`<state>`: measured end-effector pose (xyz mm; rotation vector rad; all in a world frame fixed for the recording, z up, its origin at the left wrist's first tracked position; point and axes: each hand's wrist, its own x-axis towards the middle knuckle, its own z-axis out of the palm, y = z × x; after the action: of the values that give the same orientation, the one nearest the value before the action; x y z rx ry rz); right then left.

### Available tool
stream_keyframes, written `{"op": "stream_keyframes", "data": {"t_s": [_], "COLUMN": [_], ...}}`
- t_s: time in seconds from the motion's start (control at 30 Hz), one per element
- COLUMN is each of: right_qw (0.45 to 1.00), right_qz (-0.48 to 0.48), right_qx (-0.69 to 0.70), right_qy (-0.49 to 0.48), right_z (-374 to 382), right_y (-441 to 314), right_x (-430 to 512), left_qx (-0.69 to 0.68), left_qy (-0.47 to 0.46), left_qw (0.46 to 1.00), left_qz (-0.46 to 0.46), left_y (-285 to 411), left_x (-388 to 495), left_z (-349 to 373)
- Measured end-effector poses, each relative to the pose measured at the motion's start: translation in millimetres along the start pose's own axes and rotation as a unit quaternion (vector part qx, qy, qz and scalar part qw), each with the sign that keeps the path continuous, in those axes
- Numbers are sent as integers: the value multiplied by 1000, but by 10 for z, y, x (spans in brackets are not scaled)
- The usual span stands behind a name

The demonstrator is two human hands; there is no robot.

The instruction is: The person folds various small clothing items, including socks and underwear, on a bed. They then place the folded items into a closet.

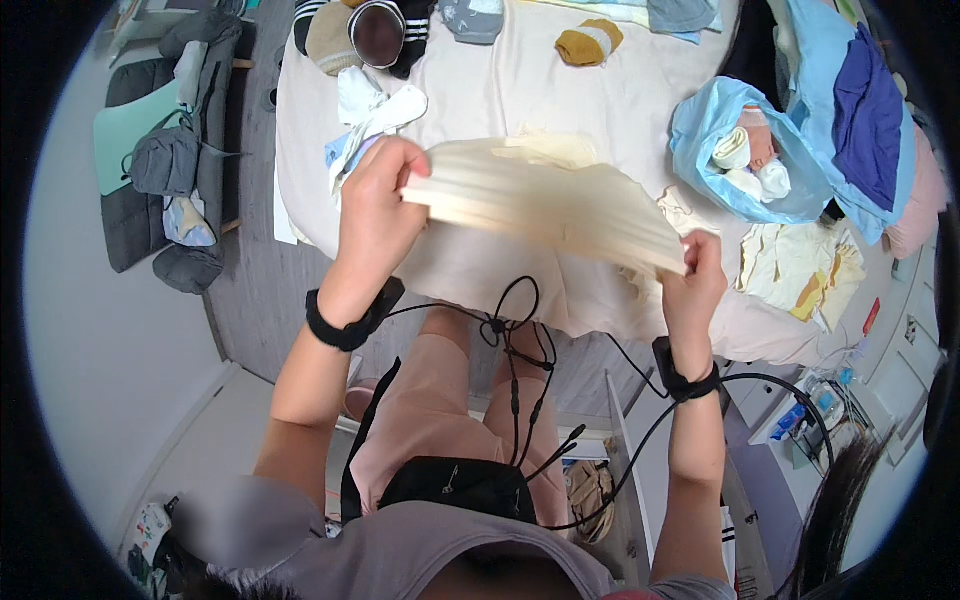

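A cream-coloured fabric garment (555, 199) is stretched between my two hands over the near edge of the bed; it is partly blurred, so its exact kind cannot be told. My left hand (382, 195) pinches its left end, and my right hand (694, 270) grips the lower right end. Close beyond my left hand lie white and blue crumpled clothes (375, 105). Near my right hand, on the pale bed sheet (495, 97), are a crumpled cream cloth (684, 210) and a cream and yellow garment (802, 270).
A blue plastic bag (694, 150) holds several rolled socks (757, 142). A mustard rolled cloth bundle (589, 43) and a grey one (472, 19) lie farther back. Purple clothing (866, 127) is at right. Black cables (517, 360) hang before my legs. A grey backpack (163, 161) rests on a dark sofa (135, 232).
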<state>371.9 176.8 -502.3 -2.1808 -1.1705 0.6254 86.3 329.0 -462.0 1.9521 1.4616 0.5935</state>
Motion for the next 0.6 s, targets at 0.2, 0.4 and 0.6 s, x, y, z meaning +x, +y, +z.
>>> {"op": "stream_keyframes", "data": {"t_s": [0.2,0.4,0.6], "right_qw": [973,762,875], "right_qz": [13,285,216], "right_qx": [89,350,342], "right_qy": [-212,-464,-266], "right_z": [-85,-349,-358], "right_y": [65,3,90], "right_x": [-598,-855,-721], "left_qx": [-48,-245,-374], "left_qy": [-20,-212,-224], "left_qw": [990,903,868], "left_qz": [-132,-284,-238], "left_y": [-192,-307,-120], "left_x": [-409,-713,-646], "left_z": [-141,-329,-581]}}
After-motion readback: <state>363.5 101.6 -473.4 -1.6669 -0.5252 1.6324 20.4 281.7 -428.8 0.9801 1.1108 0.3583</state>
